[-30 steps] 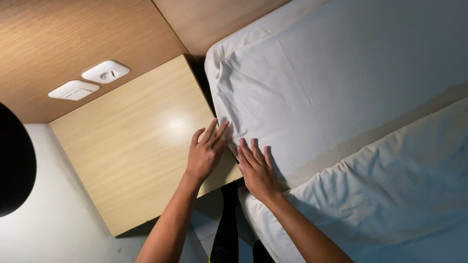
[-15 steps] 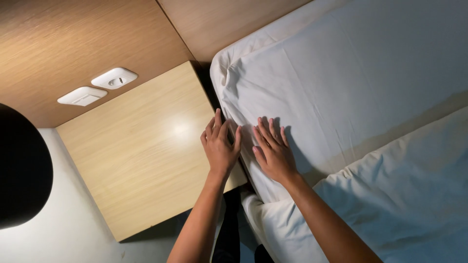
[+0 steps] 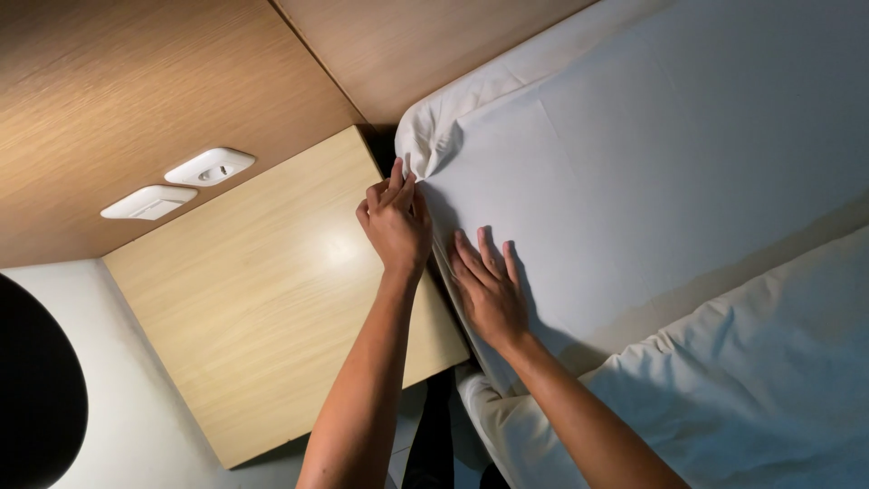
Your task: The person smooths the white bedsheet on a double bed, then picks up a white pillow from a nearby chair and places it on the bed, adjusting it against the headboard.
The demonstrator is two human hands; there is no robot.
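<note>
Beside a wooden bedside tabletop (image 3: 272, 299), my left hand (image 3: 396, 222) pinches the white sheet (image 3: 634, 172) corner, right hand (image 3: 489, 290) flat; tucking likely follows.

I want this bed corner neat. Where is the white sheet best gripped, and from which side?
Probably at the bunched corner of the white sheet, coming from the bedside table side: loose folds gather there, where the left hand pinches the edge. The right hand lies flat on smooth sheet, which offers no fold.
</note>
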